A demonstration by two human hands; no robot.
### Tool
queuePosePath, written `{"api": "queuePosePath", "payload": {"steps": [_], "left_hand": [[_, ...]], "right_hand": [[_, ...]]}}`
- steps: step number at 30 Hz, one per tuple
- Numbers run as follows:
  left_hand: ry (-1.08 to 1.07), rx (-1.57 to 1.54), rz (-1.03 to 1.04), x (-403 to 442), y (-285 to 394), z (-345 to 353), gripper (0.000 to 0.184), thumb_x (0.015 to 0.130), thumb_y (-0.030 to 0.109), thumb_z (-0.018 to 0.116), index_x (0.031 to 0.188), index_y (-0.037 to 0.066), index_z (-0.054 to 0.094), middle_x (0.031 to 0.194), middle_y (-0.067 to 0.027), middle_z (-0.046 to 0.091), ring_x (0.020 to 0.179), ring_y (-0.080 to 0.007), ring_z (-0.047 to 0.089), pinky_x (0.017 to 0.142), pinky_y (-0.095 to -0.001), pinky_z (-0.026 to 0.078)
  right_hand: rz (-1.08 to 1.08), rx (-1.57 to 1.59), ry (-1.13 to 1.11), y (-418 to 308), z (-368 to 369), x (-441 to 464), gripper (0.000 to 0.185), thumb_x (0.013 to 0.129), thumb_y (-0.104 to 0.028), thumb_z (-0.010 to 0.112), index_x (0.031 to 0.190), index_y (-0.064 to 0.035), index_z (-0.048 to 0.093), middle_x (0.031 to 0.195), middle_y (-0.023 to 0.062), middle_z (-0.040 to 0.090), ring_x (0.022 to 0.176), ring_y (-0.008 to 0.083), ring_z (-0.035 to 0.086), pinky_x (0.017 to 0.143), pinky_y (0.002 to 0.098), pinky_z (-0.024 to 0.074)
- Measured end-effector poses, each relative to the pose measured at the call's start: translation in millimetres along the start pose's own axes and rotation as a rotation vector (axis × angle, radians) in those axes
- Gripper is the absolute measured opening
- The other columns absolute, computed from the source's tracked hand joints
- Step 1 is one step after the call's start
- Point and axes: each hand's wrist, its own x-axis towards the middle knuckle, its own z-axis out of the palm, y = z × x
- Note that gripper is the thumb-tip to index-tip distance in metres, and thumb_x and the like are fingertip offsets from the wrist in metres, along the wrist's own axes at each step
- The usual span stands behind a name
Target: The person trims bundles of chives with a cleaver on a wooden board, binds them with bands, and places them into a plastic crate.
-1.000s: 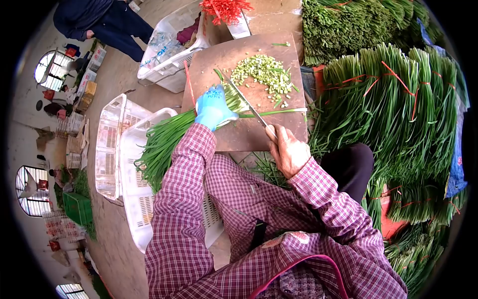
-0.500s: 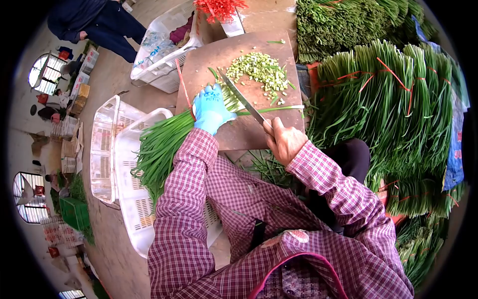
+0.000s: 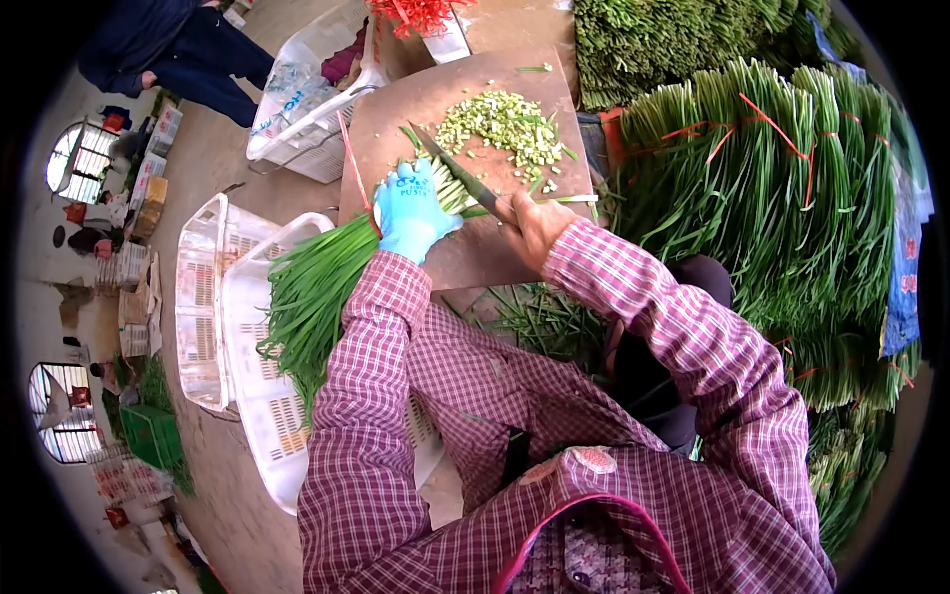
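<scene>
Left hand [image 3: 411, 213] is clamped on green stalks [image 3: 317, 272]; knife [image 3: 467, 178] is gripped in right hand [image 3: 534, 226]. Fingertips should be tucked clear.

from where i stand, daylight glows white through the barred, arched windows [image 3: 61, 411] in a pale wall [image 3: 38, 267]; cartons [image 3: 151, 206] and a green crate [image 3: 150, 436] sit along the brownish-grey floor [image 3: 213, 465].

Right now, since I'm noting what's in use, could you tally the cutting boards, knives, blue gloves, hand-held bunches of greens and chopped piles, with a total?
Cutting board: 1
Knife: 1
Blue glove: 1
Bunch of greens in hand: 1
Chopped pile: 1
Total: 5
</scene>
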Motion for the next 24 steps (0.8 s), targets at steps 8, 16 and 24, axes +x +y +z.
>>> {"api": "queuePosePath", "payload": {"steps": [8, 16, 24], "left_hand": [[0.068, 0.005, 0.025, 1.6, -1.3, 8.6, 0.079, 0.055, 0.042, 0.086, 0.116, 0.008, 0.05, 0.116, -0.014, 0.056, 0.11, -0.0317, 0.056, 0.094, -0.0455, 0.045], [0.001, -0.026, -0.015, -0.8, -1.6, 0.1, 0.084, 0.054, 0.042, 0.086, 0.12, 0.007, 0.049, 0.117, -0.0157, 0.057, 0.111, -0.0305, 0.057, 0.094, -0.0424, 0.046], [0.034, -0.066, 0.022, -7.6, -17.1, 3.5, 0.116, 0.052, 0.048, 0.089, 0.141, 0.002, 0.03, 0.127, -0.0209, 0.051, 0.12, -0.0342, 0.051, 0.101, -0.0441, 0.041]], "right_hand": [[0.173, -0.041, -0.105, -9.4, 35.0, 63.3, 0.036, 0.098, -0.031, 0.042, 0.107, -0.0023, 0.061, 0.102, 0.025, 0.066, 0.1, 0.0386, 0.064, 0.086, 0.0481, 0.0516], [0.19, -0.103, -0.092, 13.6, 26.2, 9.5, 0.032, 0.094, -0.035, 0.051, 0.113, -0.0093, 0.05, 0.084, 0.024, 0.066, 0.082, 0.0423, 0.066, 0.074, 0.0522, 0.053], [0.129, -0.303, -0.125, 1.2, 27.1, 50.9, 0.036, 0.088, -0.02, 0.059, 0.118, -0.0043, 0.048, 0.1, 0.0202, 0.068, 0.098, 0.0331, 0.067, 0.083, 0.045, 0.0533]]}}
